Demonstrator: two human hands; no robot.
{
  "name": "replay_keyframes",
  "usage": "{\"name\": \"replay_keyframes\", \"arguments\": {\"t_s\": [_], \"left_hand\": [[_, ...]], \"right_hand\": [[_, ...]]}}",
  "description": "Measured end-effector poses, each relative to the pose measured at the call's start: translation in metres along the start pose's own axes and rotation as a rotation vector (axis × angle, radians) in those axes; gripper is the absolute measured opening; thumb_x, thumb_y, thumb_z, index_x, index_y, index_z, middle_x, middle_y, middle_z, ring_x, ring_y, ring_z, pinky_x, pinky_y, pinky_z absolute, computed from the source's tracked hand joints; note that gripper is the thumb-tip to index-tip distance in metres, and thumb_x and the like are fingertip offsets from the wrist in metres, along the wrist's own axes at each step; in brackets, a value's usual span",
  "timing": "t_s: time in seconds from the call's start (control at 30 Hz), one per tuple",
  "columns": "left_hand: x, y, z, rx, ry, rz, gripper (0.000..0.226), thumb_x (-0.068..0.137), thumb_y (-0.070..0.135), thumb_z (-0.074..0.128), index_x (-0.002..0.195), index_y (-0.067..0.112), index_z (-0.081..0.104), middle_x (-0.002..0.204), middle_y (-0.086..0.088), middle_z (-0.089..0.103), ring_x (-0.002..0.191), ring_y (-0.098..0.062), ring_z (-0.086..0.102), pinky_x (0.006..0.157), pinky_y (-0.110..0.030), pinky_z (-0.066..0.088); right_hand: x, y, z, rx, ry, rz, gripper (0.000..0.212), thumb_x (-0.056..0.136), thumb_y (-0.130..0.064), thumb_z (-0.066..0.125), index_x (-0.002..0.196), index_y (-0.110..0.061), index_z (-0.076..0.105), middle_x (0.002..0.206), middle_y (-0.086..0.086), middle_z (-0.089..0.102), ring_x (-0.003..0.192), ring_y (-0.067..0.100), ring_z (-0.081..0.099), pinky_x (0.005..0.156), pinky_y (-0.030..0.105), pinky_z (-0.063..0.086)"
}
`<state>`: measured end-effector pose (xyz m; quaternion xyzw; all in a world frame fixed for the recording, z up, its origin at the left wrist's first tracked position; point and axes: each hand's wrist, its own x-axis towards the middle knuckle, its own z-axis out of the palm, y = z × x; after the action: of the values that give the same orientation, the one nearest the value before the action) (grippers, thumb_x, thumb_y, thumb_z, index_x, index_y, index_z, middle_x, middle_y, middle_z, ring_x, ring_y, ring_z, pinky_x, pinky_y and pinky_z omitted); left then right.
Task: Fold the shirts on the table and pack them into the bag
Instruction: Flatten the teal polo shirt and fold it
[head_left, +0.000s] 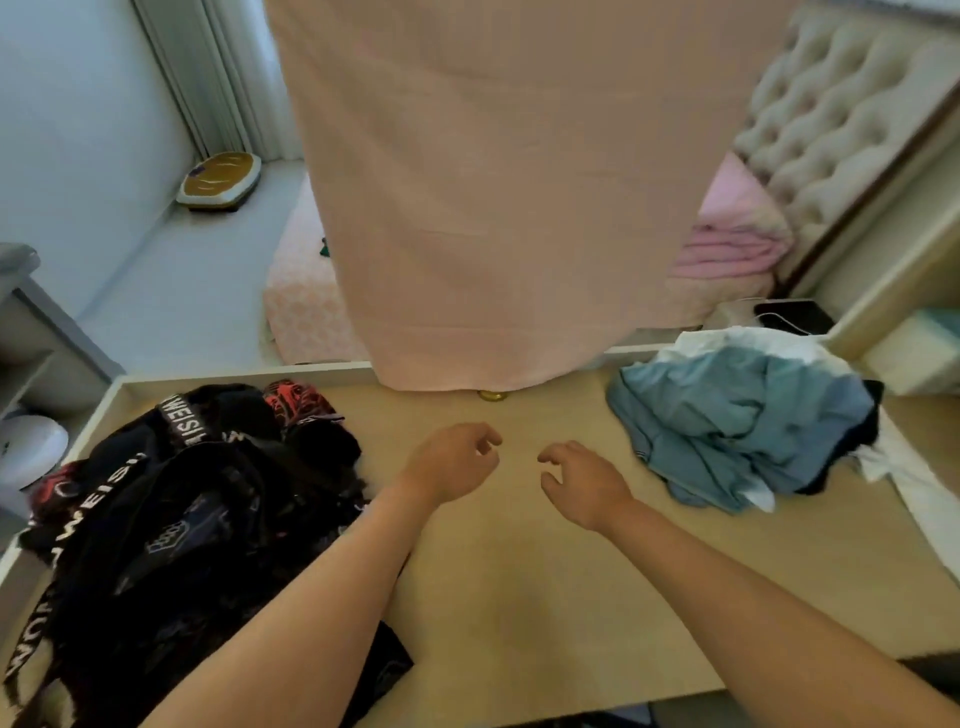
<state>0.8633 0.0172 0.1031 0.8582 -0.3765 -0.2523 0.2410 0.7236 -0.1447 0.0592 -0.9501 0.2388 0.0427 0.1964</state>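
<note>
A large pale pink cloth (498, 197) hangs down in the middle of the view, its lower hem at the table's far edge; neither hand touches it, and its top is out of frame. My left hand (452, 462) and my right hand (582, 483) hover side by side over the beige table (519, 571), fingers loosely curled, holding nothing. To the right lies a crumpled pile of shirts, with a blue shirt (737, 421) on top and white fabric (904, 483) under it. A black bag (171, 519) with lettered straps sits slumped on the table's left side.
A small gold object (493, 395) peeks out under the pink hem. Beyond the table is a bed with a pink folded blanket (727, 249) and a tufted headboard (841, 104). A gold-topped device (221, 179) sits on the floor at back left. A black tablet (795, 317) lies at right.
</note>
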Motion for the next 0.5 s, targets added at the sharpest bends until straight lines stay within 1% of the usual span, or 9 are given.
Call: {"name": "replay_keyframes", "arguments": {"t_s": [0.07, 0.2, 0.23, 0.3, 0.33, 0.37, 0.43, 0.47, 0.5], "left_hand": [[0.028, 0.041, 0.032, 0.031, -0.020, 0.041, 0.029, 0.094, 0.029, 0.051, 0.121, 0.027, 0.062, 0.115, 0.009, 0.063, 0.105, -0.014, 0.059, 0.091, -0.026, 0.045], [0.077, 0.115, 0.090, 0.067, -0.103, 0.111, 0.031, 0.095, 0.027, 0.049, 0.125, 0.027, 0.060, 0.119, 0.005, 0.062, 0.107, -0.017, 0.059, 0.095, -0.030, 0.045], [0.090, 0.133, 0.102, 0.073, -0.127, 0.117, 0.033, 0.096, 0.027, 0.048, 0.128, 0.027, 0.058, 0.122, 0.004, 0.061, 0.109, -0.018, 0.058, 0.096, -0.031, 0.045], [0.113, 0.166, 0.123, 0.090, -0.163, 0.134, 0.038, 0.097, 0.025, 0.048, 0.135, 0.025, 0.053, 0.130, 0.001, 0.057, 0.116, -0.020, 0.055, 0.100, -0.032, 0.043], [0.124, 0.182, 0.132, 0.100, -0.171, 0.151, 0.041, 0.097, 0.024, 0.048, 0.137, 0.024, 0.050, 0.134, -0.001, 0.055, 0.120, -0.022, 0.053, 0.102, -0.034, 0.042], [0.135, 0.196, 0.141, 0.106, -0.168, 0.169, 0.043, 0.096, 0.022, 0.049, 0.139, 0.024, 0.049, 0.136, -0.003, 0.053, 0.124, -0.024, 0.050, 0.103, -0.034, 0.041], [0.153, 0.218, 0.158, 0.110, -0.161, 0.182, 0.047, 0.094, 0.020, 0.051, 0.141, 0.023, 0.045, 0.139, -0.004, 0.049, 0.128, -0.024, 0.046, 0.103, -0.034, 0.039], [0.160, 0.228, 0.165, 0.111, -0.160, 0.182, 0.050, 0.094, 0.020, 0.051, 0.143, 0.023, 0.043, 0.140, -0.004, 0.047, 0.129, -0.023, 0.044, 0.102, -0.033, 0.039], [0.167, 0.236, 0.171, 0.112, -0.155, 0.185, 0.052, 0.093, 0.020, 0.052, 0.144, 0.023, 0.040, 0.141, -0.003, 0.045, 0.130, -0.022, 0.042, 0.101, -0.034, 0.039]], "right_hand": [[-0.006, 0.058, -0.019, 0.014, 0.022, 0.072, 0.033, 0.096, -0.031, 0.053, 0.129, -0.025, 0.058, 0.127, 0.000, 0.057, 0.114, 0.024, 0.058, 0.094, 0.037, 0.046], [-0.011, 0.158, -0.055, -0.008, 0.100, 0.167, 0.033, 0.093, -0.024, 0.055, 0.126, -0.023, 0.061, 0.125, 0.004, 0.056, 0.115, 0.027, 0.054, 0.097, 0.038, 0.045], [-0.010, 0.179, -0.065, -0.042, 0.123, 0.179, 0.033, 0.092, -0.022, 0.056, 0.125, -0.022, 0.061, 0.127, 0.005, 0.054, 0.117, 0.028, 0.052, 0.097, 0.039, 0.043], [-0.007, 0.218, -0.084, -0.127, 0.227, 0.205, 0.039, 0.088, -0.019, 0.060, 0.127, -0.024, 0.058, 0.139, 0.007, 0.046, 0.128, 0.028, 0.043, 0.102, 0.042, 0.038], [-0.005, 0.236, -0.093, -0.188, 0.270, 0.231, 0.047, 0.086, -0.020, 0.063, 0.132, -0.025, 0.053, 0.148, 0.009, 0.039, 0.135, 0.029, 0.036, 0.105, 0.044, 0.036], [-0.004, 0.253, -0.100, -0.248, 0.265, 0.265, 0.059, 0.085, -0.024, 0.066, 0.139, -0.027, 0.044, 0.155, 0.010, 0.028, 0.142, 0.029, 0.026, 0.108, 0.047, 0.033], [-0.001, 0.285, -0.109, -0.329, 0.141, 0.348, 0.086, 0.084, -0.030, 0.069, 0.152, -0.033, 0.016, 0.162, 0.010, 0.005, 0.149, 0.030, 0.008, 0.113, 0.050, 0.026], [0.001, 0.298, -0.112, -0.354, 0.086, 0.366, 0.089, 0.085, -0.029, 0.069, 0.152, -0.036, 0.012, 0.161, 0.008, 0.005, 0.149, 0.029, 0.010, 0.113, 0.050, 0.026], [0.004, 0.310, -0.115, -0.374, 0.090, 0.353, 0.081, 0.086, -0.024, 0.067, 0.151, -0.038, 0.020, 0.157, 0.007, 0.018, 0.144, 0.027, 0.021, 0.110, 0.049, 0.028]]}}
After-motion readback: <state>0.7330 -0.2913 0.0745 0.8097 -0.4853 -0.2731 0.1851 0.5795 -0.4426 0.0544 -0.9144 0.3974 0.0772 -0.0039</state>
